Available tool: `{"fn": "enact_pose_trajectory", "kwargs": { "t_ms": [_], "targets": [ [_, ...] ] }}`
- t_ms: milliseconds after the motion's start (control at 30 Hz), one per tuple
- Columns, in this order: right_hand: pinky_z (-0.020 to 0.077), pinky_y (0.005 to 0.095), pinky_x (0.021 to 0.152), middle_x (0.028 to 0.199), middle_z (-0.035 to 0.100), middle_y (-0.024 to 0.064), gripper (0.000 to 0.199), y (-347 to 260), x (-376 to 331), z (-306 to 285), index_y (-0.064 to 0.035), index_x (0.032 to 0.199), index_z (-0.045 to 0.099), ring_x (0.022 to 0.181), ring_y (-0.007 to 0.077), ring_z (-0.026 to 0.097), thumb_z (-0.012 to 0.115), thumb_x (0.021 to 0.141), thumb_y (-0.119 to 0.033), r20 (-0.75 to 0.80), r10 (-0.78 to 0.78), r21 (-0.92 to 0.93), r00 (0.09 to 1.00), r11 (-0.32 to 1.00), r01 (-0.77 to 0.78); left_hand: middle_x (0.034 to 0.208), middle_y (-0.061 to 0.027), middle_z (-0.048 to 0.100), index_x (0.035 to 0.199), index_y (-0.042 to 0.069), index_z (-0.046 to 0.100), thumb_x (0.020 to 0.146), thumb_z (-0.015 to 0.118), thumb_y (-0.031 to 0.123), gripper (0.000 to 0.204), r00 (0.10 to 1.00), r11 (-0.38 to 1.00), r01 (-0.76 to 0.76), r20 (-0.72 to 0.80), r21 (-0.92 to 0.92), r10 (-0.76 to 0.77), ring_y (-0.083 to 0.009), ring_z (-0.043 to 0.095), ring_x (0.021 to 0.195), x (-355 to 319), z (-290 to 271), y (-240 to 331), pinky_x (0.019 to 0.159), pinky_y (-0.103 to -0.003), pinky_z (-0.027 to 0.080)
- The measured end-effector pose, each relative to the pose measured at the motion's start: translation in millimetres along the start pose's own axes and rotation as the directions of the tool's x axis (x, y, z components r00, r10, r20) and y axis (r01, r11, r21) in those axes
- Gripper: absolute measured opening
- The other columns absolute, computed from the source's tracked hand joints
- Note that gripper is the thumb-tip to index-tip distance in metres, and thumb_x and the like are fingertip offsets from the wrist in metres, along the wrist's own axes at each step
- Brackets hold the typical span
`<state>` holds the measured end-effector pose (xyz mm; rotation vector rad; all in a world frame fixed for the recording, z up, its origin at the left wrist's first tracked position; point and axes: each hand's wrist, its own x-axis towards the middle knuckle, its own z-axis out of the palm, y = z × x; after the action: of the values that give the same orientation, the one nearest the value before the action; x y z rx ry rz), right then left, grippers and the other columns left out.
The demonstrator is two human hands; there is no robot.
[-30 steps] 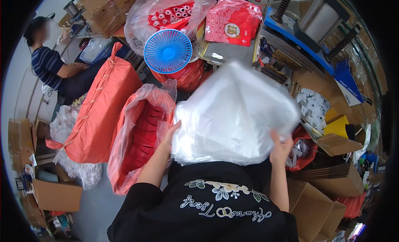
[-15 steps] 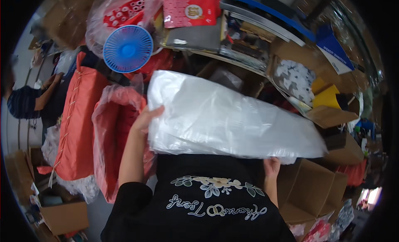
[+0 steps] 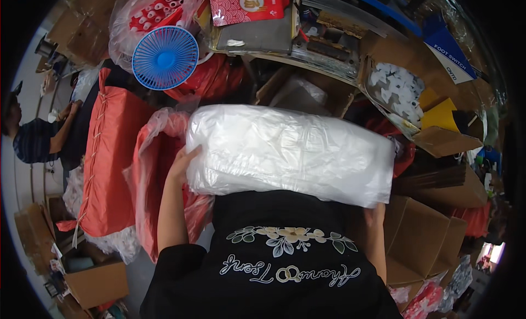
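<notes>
A large bundle of white plastic film, shiny and creased, lies across in front of my body. My left hand grips its left end, with the thumb on the near face and the other fingers hidden behind. At the lower right corner, my right hand holds the bundle from beneath, and its fingers are partly covered by the film. Left of the bundle, close to my left forearm, stands an open red bag with a clear plastic liner.
A long red wrapped parcel with stitched edges stands at the left. Beyond the bundle are a blue fan and a workbench. Cardboard boxes stand at the right, one holding white parts. A person works at far left.
The bundle's right end has swung in toward the left and squared up, so it looks shorter and more level. My right hand has moved right, onto its corner.
</notes>
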<state>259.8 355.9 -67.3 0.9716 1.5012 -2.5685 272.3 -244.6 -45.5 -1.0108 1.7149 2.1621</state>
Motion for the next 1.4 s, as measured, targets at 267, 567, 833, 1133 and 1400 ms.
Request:
{"fn": "enact_pose_trajectory", "kwargs": {
  "t_ms": [267, 567, 833, 1133, 1400],
  "targets": [
    [0.0315, 0.0417, 0.109, 0.138, 0.047, 0.0174, 0.058, -46.3, -75.9, 62.1, 0.001, 0.135, 0.043, 0.13, 0.0323, 0.042, 0.058, 0.079, 0.001, 0.715, -0.548, -0.609, 0.435, -0.182, 0.772, 0.136, -0.014, 0.052, 0.137, -0.002, 0.045, 0.084, 0.067, 0.008, 0.058, 0.769, 0.641, -0.476, -0.069, 0.602, 0.635, -0.0235, 0.049, 0.126, -41.0, 7.4, 27.9, 0.105, -0.036, 0.037],
    [0.0162, 0.0582, 0.113, 0.151, 0.029, 0.0182, 0.086, -5.3, -65.9, 115.1, -0.0145, 0.139, 0.044, 0.142, 0.0394, 0.022, 0.077, 0.059, -0.005, 0.836, 0.099, -0.507, 0.54, -0.237, 0.829, 0.159, -0.0083, 0.019, 0.148, 0.016, 0.032, 0.066, 0.061, -0.001, 0.089, 0.764, -0.001, -0.618, 0.601, 0.786, 0.236, -0.0305, 0.013, 0.148, -42.5, 81.7, -2.2, 0.118, -0.05, 0.014],
    [0.0327, 0.0447, 0.111, 0.148, 0.038, 0.0154, 0.09, -24.7, -45.4, 101.3, -0.0136, 0.136, 0.049, 0.137, 0.036, 0.036, 0.061, 0.052, 0.017, 0.913, 0.134, -0.356, 0.386, -0.204, 0.912, 0.159, -0.0133, 0.014, 0.152, 0.017, 0.022, 0.066, 0.078, 0.024, 0.102, 0.774, 0.15, -0.633, 0.626, 0.759, 0.097, -0.0298, 0.012, 0.148, -61.7, 70.2, 10.6, 0.118, -0.051, 0.012],
    [0.0447, 0.0392, 0.101, 0.127, 0.059, 0.0195, 0.068, -73.5, -47.9, 161.9, -0.0081, 0.126, 0.058, 0.117, 0.0366, 0.057, 0.043, 0.066, 0.019, 0.861, 0.183, -0.466, 0.474, -0.087, 0.88, 0.156, -0.0139, 0.021, 0.149, 0.015, 0.029, 0.065, 0.082, 0.03, 0.101, 0.729, 0.026, -0.622, 0.567, 0.782, 0.385, -0.0292, 0.02, 0.145, -68.3, 106.4, -25.0, 0.116, -0.051, 0.017],
    [0.0447, 0.0267, 0.089, 0.109, 0.068, 0.0129, 0.029, -122.5, -45.5, 222.3, 0.0012, 0.118, 0.06, 0.097, 0.0159, 0.062, 0.045, 0.093, 0.003, 0.792, 0.063, -0.611, 0.608, 0.116, 0.783, 0.155, -0.012, 0.026, 0.149, 0.015, 0.029, 0.061, 0.083, 0.02, 0.103, 0.694, 0.085, -0.609, 0.478, 0.789, 0.539, -0.0284, 0.023, 0.145, -80.2, 131.4, 14.9, 0.116, -0.051, 0.019]
  ]
}}
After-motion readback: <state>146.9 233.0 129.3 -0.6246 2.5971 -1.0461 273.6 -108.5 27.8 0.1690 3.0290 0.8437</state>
